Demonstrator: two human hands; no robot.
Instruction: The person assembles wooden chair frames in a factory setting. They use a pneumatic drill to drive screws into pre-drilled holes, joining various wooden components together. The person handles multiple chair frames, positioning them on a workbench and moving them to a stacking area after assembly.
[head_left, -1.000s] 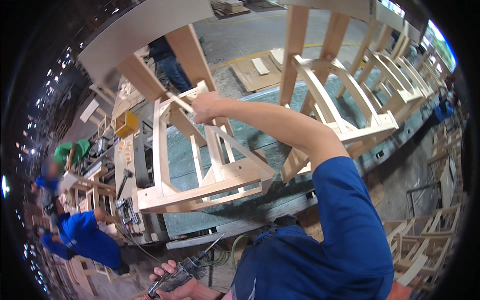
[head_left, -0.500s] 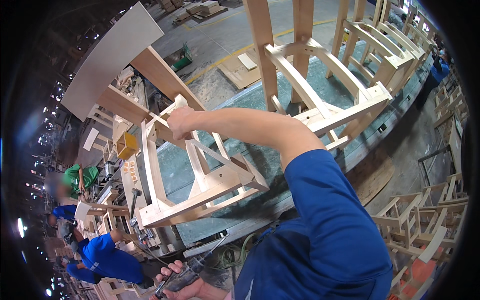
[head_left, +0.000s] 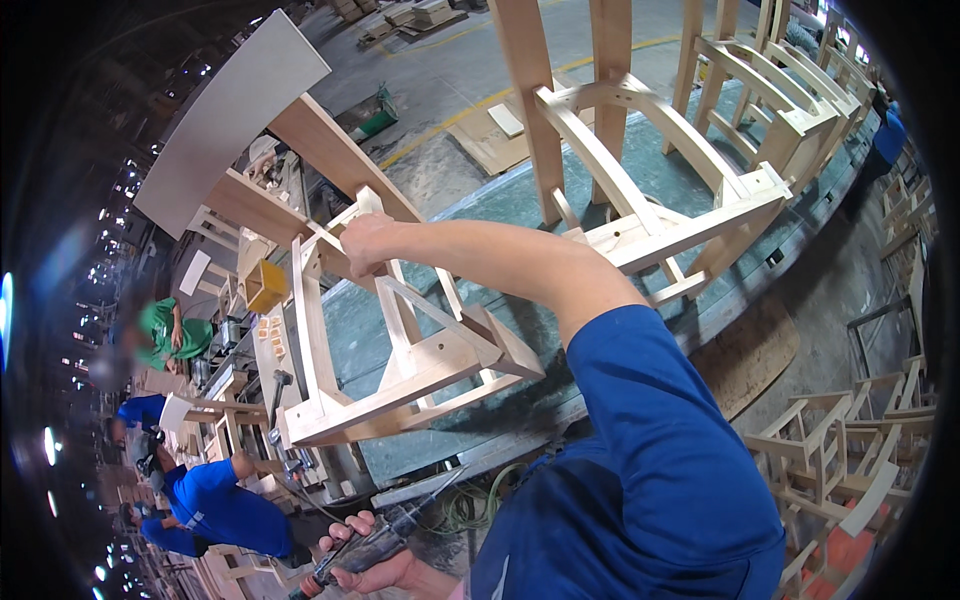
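Observation:
My right arm reaches across to a pale wooden chair frame [head_left: 385,400] that stands tilted on the green-topped bench. My right hand [head_left: 366,245] is closed on its rail near the back posts; its fingers are partly hidden. A curved, light-coloured back panel [head_left: 235,120] sits at the top of the two posts. Low at the bottom edge, my left hand [head_left: 375,565] is wrapped round a dark power screwdriver [head_left: 372,548]. Its long thin bit points up and right, toward the bench edge, apart from the chair frame.
More chair frames [head_left: 660,190] stand along the green bench [head_left: 480,410] to the right. A hammer [head_left: 277,395] and a yellow box [head_left: 265,287] lie to the left. Coworkers in blue [head_left: 230,510] and green [head_left: 178,335] are at left. Stacked frames [head_left: 815,450] fill the lower right. A coiled hose [head_left: 490,500] hangs below the bench.
The view has shifted slightly, so the scene sits a little differently in the picture. My right hand keeps its place on the chair frame, and my left hand still holds the power screwdriver.

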